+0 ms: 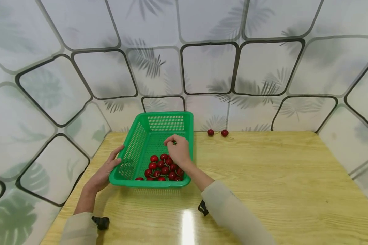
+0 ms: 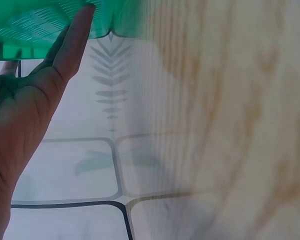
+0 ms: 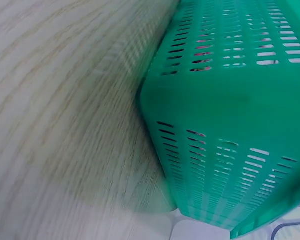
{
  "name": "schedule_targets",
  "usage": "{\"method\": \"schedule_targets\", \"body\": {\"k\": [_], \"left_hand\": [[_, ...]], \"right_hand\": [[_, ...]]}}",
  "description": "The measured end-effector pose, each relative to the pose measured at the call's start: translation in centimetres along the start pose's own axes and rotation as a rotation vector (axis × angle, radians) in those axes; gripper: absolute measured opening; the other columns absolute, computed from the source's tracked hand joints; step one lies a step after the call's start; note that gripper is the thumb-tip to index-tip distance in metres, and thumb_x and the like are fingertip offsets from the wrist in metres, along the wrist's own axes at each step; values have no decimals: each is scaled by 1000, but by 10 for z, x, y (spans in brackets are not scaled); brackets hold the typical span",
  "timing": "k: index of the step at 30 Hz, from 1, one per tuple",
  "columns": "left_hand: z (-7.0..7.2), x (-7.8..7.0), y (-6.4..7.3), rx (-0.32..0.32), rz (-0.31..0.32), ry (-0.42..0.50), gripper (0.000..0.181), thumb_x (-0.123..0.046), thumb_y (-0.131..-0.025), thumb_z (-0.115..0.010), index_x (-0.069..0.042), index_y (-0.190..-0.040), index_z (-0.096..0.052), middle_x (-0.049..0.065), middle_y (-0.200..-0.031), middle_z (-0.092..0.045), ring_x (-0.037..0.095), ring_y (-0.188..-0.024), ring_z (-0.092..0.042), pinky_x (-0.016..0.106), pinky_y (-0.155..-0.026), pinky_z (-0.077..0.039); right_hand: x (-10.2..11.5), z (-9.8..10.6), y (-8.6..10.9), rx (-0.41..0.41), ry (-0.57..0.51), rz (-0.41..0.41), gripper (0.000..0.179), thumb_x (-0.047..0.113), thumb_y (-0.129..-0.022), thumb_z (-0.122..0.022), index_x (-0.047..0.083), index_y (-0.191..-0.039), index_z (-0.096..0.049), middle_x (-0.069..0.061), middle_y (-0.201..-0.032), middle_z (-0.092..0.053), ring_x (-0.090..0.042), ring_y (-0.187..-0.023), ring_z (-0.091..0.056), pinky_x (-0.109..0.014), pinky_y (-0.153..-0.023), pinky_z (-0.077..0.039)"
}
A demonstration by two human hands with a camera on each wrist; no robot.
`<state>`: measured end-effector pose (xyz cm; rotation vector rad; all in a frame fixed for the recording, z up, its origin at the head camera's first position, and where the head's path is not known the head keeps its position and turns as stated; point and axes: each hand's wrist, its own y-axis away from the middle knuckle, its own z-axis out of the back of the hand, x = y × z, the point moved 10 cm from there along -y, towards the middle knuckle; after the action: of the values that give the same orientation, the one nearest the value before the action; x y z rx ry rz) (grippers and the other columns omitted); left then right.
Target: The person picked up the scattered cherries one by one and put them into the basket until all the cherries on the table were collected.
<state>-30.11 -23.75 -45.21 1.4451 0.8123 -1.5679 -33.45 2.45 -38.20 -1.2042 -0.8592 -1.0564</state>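
Observation:
A green slotted plastic basket (image 1: 151, 184) stands on the table, with several dark red cherries (image 1: 165, 170) with stems heaped at its near right. My left hand (image 1: 103, 173) grips its left rim, thumb at the rim and fingers along the outer wall; the left wrist view shows that hand (image 2: 30, 110) against the basket's outside (image 2: 37, 22). Over the basket's right side hovers my right hand (image 1: 179, 151), its fingers bent inward above the cherries. Whether something is between those fingertips is hidden. In the right wrist view only the basket's outer wall (image 3: 215, 95) shows, without the hand.
Two cherries, one on the left (image 1: 210, 132) and one on the right (image 1: 225, 133), lie at the table's back edge, right of the basket. The wood-grain table (image 1: 263, 177) meets patterned walls (image 1: 208, 68) behind and at both sides.

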Motion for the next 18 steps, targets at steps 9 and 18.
{"method": "schedule_targets", "body": {"k": [9,18], "left_hand": [[0,-1,0,8,-8,19,58,-30,-112,-27,-28,-160,5,25,-152,-7,13,-102,-62,28,-80,-54],[0,0,0,7,-9,14,58,-29,-112,-27,-28,-160,5,25,-152,-7,13,-101,-63,28,-79,-54]], "right_hand": [[-8,25,-10,-106,-187,-59,26,-7,-88,-46,-3,-86,-71,-14,-84,-70,-6,-46,-42,-21,-44,-32],[-41,96,-26,-268,-18,-150,26,-1,-89,-48,-3,-88,-73,-15,-85,-72,-11,-54,-54,-22,-52,-41]]}}
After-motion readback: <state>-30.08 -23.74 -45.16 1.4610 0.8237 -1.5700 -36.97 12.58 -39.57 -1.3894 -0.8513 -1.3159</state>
